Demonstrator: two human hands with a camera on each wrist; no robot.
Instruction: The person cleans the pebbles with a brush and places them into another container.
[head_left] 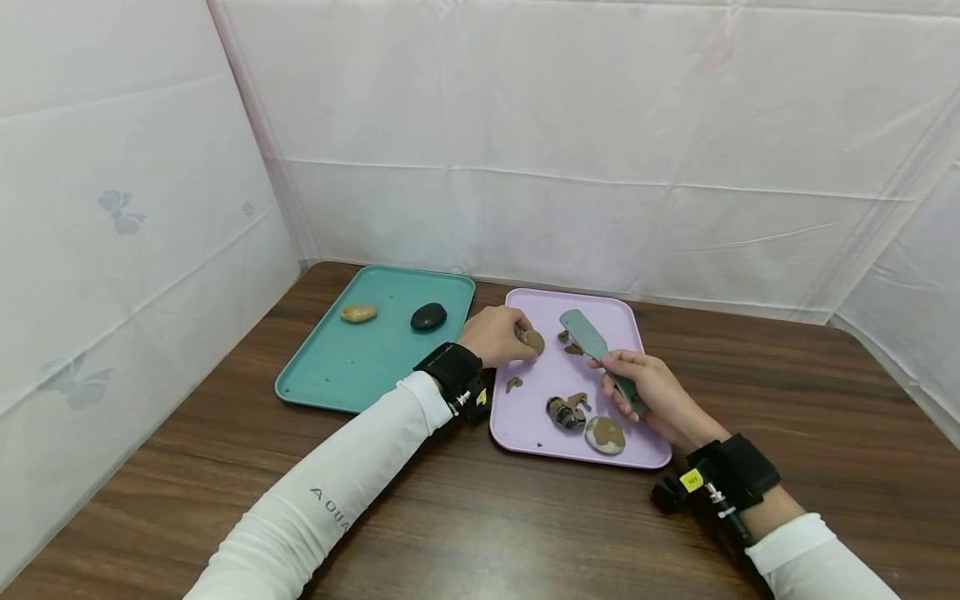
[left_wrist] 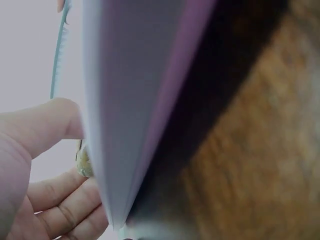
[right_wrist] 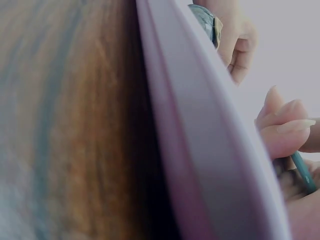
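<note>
Two trays sit side by side on the brown wooden table (head_left: pixel 750 400): a teal tray (head_left: pixel 330 367) to the left and a lilac tray (head_left: pixel 592 312) to the right. Your left hand (head_left: pixel 497 335) reaches over the lilac tray's left edge, fingers curled round a small brown-smeared stone (head_left: pixel 533 340) that it pinches there. Your right hand (head_left: pixel 651 392) grips the handle of a grey-green scraper (head_left: pixel 587 333), whose flat blade points toward the far left, above the tray and just right of the held stone. On the lilac tray's near part lie a dark muddy stone (head_left: pixel 564 412) and, just to its right, a pale stone (head_left: pixel 604 434) patched with brown; small brown clay scraps (head_left: pixel 513 383) lie between them and your left hand. On the teal tray's far part rest a tan stone (head_left: pixel 358 313) and a black stone (head_left: pixel 428 317), near each other but apart.
</note>
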